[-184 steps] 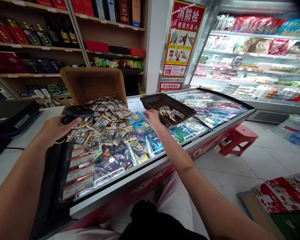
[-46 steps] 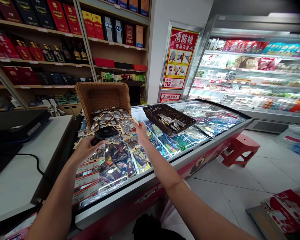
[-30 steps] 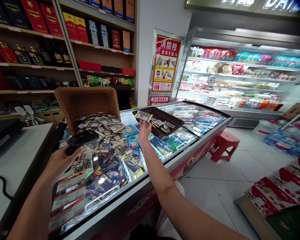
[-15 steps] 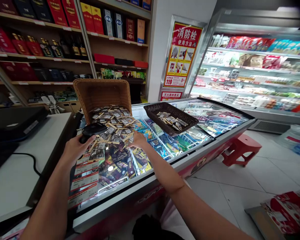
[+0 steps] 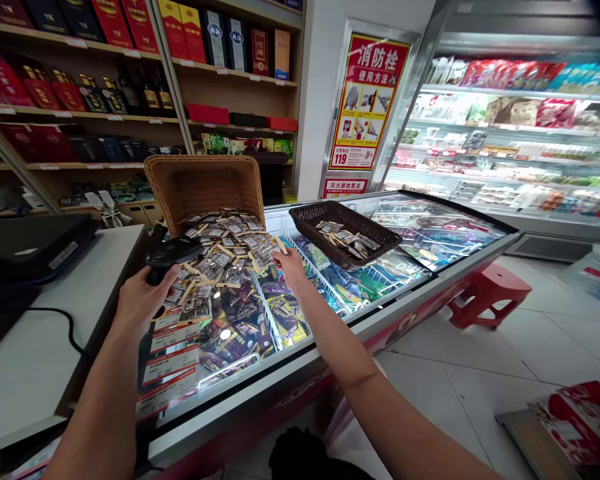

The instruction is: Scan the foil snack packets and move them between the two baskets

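Note:
My left hand (image 5: 143, 300) is wrapped round the handle of a black barcode scanner (image 5: 176, 251), its head pointing right over the packets. Between the fingers of my right hand (image 5: 291, 268) is a small clear packet (image 5: 264, 255) with dark contents and a tan edge. Many packets like it lie in a pile (image 5: 220, 250), spilling from a tan wicker basket (image 5: 203, 183) tipped on its side on the freezer's glass top. To the right of my right hand, a dark brown woven tray (image 5: 307, 227) holds several more such packets (image 5: 350, 240).
The glass-topped chest freezer (image 5: 275, 373) shows wrapped goods and wire dividers beneath. Price labels (image 5: 167, 367) line its left end. A white counter (image 5: 30, 340) with a black device stands left. On the floor at right are a red stool (image 5: 495, 293) and a red-printed box (image 5: 580, 423).
My right hand has risen a little and moved right from the pile, with a packet now visible in its fingers. The scanner in my left hand has shifted slightly left and up.

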Available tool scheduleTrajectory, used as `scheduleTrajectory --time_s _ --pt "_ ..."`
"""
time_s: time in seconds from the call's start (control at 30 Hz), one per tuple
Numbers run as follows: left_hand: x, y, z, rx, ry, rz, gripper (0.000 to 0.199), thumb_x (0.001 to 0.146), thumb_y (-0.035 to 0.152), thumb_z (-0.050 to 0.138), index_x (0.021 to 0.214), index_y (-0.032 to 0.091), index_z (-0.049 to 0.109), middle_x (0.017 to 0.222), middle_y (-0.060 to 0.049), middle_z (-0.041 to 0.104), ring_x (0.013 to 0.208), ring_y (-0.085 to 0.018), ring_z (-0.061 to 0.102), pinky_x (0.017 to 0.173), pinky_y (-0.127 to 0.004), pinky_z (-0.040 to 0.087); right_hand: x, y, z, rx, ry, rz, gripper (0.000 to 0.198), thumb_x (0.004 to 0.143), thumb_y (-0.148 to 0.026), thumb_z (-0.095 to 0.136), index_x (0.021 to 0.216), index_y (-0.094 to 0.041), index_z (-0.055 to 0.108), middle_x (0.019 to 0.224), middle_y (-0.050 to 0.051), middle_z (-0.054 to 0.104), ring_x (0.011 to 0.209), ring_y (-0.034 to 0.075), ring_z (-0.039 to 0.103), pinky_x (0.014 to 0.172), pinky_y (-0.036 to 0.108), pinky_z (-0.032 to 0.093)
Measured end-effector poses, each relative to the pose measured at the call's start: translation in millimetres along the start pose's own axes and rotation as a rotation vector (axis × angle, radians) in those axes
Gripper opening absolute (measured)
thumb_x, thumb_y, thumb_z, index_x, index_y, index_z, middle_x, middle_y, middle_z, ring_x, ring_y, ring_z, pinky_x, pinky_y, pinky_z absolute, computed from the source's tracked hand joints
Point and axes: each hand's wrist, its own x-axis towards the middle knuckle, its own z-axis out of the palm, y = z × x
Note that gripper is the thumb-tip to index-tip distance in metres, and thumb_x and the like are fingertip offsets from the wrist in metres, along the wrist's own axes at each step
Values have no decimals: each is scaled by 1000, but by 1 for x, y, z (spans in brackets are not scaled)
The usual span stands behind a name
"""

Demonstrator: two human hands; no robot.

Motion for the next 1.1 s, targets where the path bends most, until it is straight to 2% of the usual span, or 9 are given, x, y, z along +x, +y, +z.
scheduleTrajectory --time_s 0.03,0.1,0.2,0.27,0.67,0.83,1.1 --pt "-2 3 0 -52 -17 -22 79 54 92 80 87 20 69 68 -3 69 58 -18 60 53 -28 44 0 0 0 50 2 4 35 73 -26 88 92 -24 59 68 -7 64 62 14 63 55 24 46" --pt "-7 9 0 -104 -136 -27 78 48 88 86 82 20 68 64 -1 66 58 -17 57 54 -27 43 0 0 2 100 -10 -1 36 74 -29 89 94 -24 58 67 -6 65 63 14 65 57 23 49" --pt "-12 11 4 -19 -336 54 74 52 88 85 77 21 68 59 -1 63 58 -18 56 56 -29 43 -1 1 5 121 -31 -16 34 78 -31 89 92 -24 59 65 -7 64 62 13 65 55 21 49" --pt "-12 9 8 58 -377 105 73 56 89 82 77 21 68 59 -1 63 59 -19 56 57 -31 42 -1 2 6 126 -28 -26 33 79 -32 88 91 -24 59 65 -7 64 61 13 65 55 21 49" --pt "-15 11 10 97 -417 138 68 63 87 78 77 22 65 58 0 62 60 -20 56 59 -32 39 -1 1 7 134 -40 -30 26 81 -27 83 91 -23 59 63 -9 64 58 11 63 53 20 49" --pt "-14 7 12 98 -408 122 69 61 87 79 80 22 66 58 -1 63 59 -21 57 57 -32 39 -3 -2 7 141 -46 -22 32 79 -28 86 91 -24 57 64 -9 64 57 11 64 53 20 49" --pt "-21 21 13 73 -400 103 72 54 89 80 76 22 67 58 -1 63 58 -21 58 56 -33 44 -3 -2 8 159 -59 -39 32 80 -26 85 92 -25 55 70 -8 66 59 12 68 56 22 54"
